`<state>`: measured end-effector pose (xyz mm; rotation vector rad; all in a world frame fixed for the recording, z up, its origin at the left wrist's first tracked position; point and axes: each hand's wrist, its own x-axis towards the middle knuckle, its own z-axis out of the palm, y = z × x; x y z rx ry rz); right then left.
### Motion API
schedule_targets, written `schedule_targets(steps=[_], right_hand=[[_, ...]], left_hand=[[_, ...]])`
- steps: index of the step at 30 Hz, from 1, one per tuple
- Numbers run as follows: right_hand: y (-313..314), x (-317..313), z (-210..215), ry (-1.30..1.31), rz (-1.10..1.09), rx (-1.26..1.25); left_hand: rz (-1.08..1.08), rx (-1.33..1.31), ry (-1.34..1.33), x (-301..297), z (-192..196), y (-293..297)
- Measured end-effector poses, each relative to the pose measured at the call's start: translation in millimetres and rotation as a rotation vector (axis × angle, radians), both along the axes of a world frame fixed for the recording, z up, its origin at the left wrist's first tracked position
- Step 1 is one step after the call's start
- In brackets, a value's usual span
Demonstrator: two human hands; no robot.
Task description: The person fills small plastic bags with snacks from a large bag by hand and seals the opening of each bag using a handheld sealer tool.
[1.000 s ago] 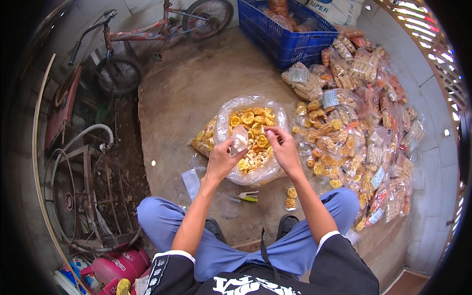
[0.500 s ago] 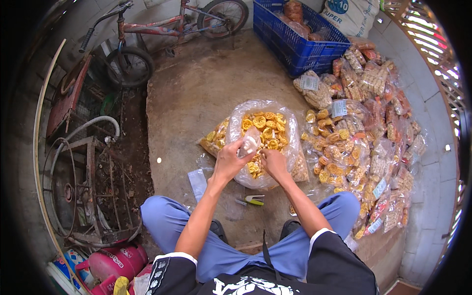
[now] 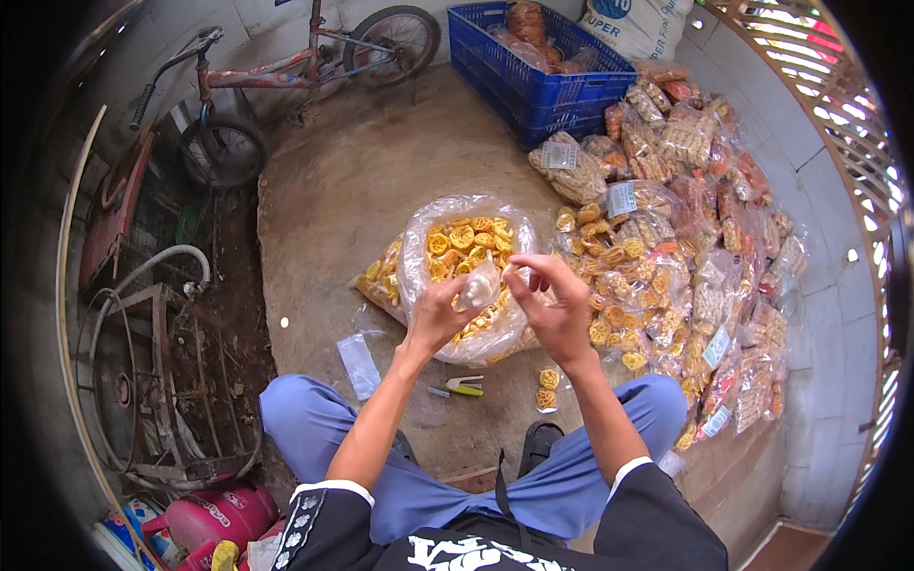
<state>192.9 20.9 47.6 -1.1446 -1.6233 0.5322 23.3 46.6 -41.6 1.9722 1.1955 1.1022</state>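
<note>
My left hand (image 3: 440, 309) grips small bag (image 3: 482, 285), right hand (image 3: 560, 309) just right, over big bag (image 3: 413, 271) edge, grip unclear.

Sm. bag (image 3: 482, 285): thin clear plastic, glossy from over here; lg. bag (image 3: 415, 255) same stuff, v. crinkly. Snacks (image 3: 462, 235): matt, rough. Crate (image 3: 547, 107): plastic w/ slight sheen. Floor (image 3: 381, 143): matt, rough, concrete-like. Trousers (image 3: 309, 414): plain matt cloth. Gas cyl. (image 3: 217, 517): painted metal, glossy. Bike frame (image 3: 259, 78): metal, worn paint.
</note>
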Motion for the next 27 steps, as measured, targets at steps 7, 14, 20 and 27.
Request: schedule_targets(steps=[7, 14, 20, 27], right_hand=[[3, -7, -5, -0.395, 0.108, 0.240], [18, 0, -18, -0.167, -0.088, 0.132], [16, 7, -97, -0.731, 0.005, -0.236], [16, 5, -162, -1.178, -0.071, -0.215]], left_hand=[[-0.011, 0.019, -0.022, -4, 9, -5], [0.158, -0.037, -0.095, -12, -2, -4], [0.228, -0.150, -0.048, -12, 8, -8], [0.174, -0.100, 0.055, -12, 5, -13]])
